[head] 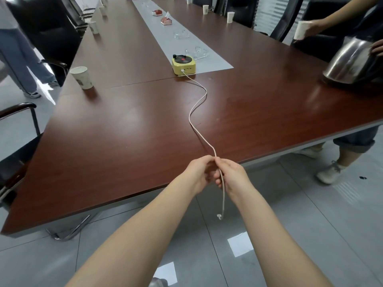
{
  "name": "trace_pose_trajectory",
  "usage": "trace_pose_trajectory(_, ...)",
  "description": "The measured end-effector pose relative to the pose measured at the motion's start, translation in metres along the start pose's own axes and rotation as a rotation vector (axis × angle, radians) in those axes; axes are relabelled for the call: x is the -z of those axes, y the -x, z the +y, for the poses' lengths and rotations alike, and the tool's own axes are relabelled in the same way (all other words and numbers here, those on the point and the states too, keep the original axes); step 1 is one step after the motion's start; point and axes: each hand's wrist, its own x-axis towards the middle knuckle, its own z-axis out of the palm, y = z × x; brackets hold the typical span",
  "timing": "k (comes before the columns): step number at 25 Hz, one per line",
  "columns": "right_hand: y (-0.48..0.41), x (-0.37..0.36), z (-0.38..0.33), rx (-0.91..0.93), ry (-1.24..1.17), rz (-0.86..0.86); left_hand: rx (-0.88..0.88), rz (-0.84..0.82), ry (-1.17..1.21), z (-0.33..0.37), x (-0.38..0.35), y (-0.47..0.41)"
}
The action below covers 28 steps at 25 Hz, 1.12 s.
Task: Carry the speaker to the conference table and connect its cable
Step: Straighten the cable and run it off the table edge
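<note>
A small yellow speaker [183, 66] shaped like a record player stands on the dark red conference table [116, 129], at the near end of a grey runner. A white cable [196, 104] is plugged into its front and snakes across the table to the near edge. My left hand [199, 172] and my right hand [233, 175] meet just past that edge, and both pinch the cable. The cable's free end with its plug [219, 216] hangs below my right hand above the floor.
A paper cup [81, 77] stands at the left edge, more cups along both sides. Glass ashtrays [196, 52] and tissue boxes [166, 20] lie on the runner [213, 61]. At the right a person holds a steel kettle [348, 63] and a cup. Black chairs ring the table.
</note>
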Motion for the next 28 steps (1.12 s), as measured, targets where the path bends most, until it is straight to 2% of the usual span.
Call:
trace_pose_trajectory(5, 0.013, 0.001, 0.018, -0.006, -0.046, -0.071, 0.005, 0.045, 0.103, 0.013, 0.007, -0.015)
trace_pose_trajectory(9, 0.017, 0.0, 0.03, -0.043, -0.072, -0.107, -0.021, 0.071, 0.006, 0.024, 0.009, -0.025)
trace_pose_trajectory(17, 0.015, 0.006, 0.052, -0.196, -0.029, -0.061, -0.115, 0.128, -0.446, 0.021, 0.014, -0.039)
trace_pose_trajectory(21, 0.007, 0.009, 0.06, -0.304, 0.138, -0.037, -0.076, 0.12, -0.637, 0.017, 0.015, -0.044)
trace_pose_trajectory(28, -0.004, 0.016, 0.068, -0.234, 0.388, -0.051, -0.191, 0.257, -1.16, 0.019, 0.008, -0.051)
